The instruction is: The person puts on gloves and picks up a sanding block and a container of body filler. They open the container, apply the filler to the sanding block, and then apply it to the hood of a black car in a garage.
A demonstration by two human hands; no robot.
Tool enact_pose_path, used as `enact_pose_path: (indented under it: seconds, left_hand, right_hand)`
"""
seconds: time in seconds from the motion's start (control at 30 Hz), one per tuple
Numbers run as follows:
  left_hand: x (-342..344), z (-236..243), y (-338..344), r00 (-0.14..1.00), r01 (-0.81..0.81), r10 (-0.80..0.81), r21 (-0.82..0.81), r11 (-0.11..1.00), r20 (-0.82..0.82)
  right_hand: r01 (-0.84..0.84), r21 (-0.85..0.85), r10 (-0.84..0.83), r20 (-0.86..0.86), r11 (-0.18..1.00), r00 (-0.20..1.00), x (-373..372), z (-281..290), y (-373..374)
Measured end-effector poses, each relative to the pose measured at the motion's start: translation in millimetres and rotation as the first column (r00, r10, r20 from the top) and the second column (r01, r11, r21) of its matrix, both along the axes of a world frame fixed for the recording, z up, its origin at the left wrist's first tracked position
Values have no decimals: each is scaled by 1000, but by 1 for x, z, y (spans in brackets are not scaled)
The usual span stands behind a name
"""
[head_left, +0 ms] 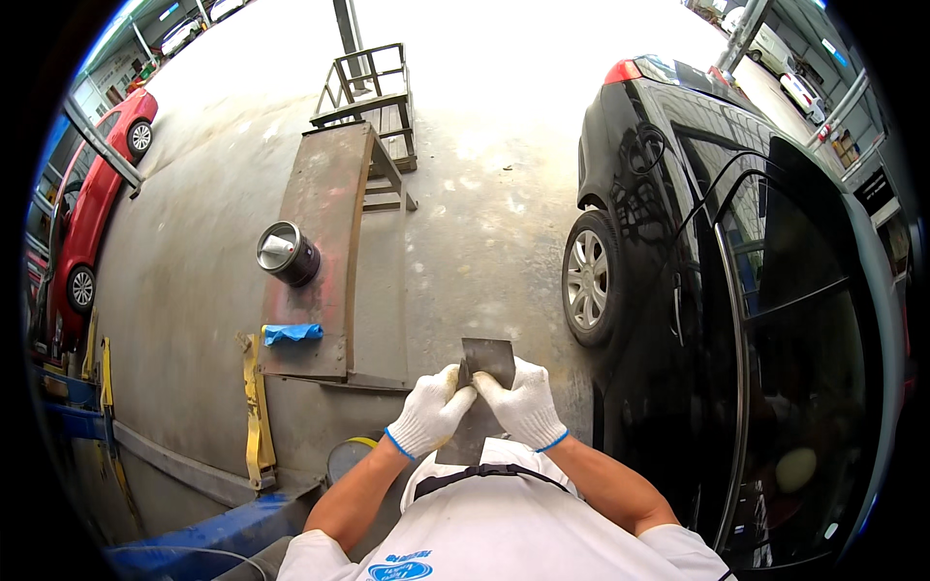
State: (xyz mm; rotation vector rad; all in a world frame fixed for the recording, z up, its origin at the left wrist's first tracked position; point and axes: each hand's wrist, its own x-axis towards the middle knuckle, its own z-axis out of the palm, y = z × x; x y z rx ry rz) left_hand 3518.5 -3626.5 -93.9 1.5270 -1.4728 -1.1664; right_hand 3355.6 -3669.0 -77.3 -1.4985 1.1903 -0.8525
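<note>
Two hands: left hand [426,412] and right hand [528,405], both in white gloves, side by side at the lower centre of the frame.
Sheet [494,359]: thin, dark grey, between the hands — its upper part juts above them, a lower part shows below, before the white shirt [504,528].
Left fingers: closed on the sheet's left side.
Right fingers: closed on the sheet too, thumb on the facing side — fingertips behind it hidden.
Bench [325,189]: brown, left of centre, reddish stains on its top.
Can [304,263]: dark, round, on the bench, something pale on its lid.
Cloth [292,333]: blue, crumpled, at the bench's lower end.
Frame [373,100]: metal, upper centre, just beyond the bench.
Black car [639,281]: fills the right side.
Red car [95,203]: upper left.
Yellow bar [256,412]: lower left.
</note>
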Motion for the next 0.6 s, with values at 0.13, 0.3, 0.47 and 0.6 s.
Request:
enact_pose_path:
  seconds: [0.13, 0.3, 0.47, 0.6]
  left_hand:
    - [4, -28, 4, 980, 32, -16, 77, 997, -198]
    - [-20, -19, 0, 967, -234, 225, -66, 970, -118]
    - [-18, -5, -5, 962, -266, 267, -22, 964, 58]
    - [-13, -4, -7, 967, -250, 251, -17, 968, 46]
  right_hand:
    - [-135, -61, 131, -63, 989, 989, -2, 4, -9]
    - [78, 195, -95, 82, 978, 992, -4, -13, -17]
    - [89, 200, -104, 69, 976, 992, 3, -20, -13]
    - [75, 108, -73, -24, 991, 997, 9, -8, -11]
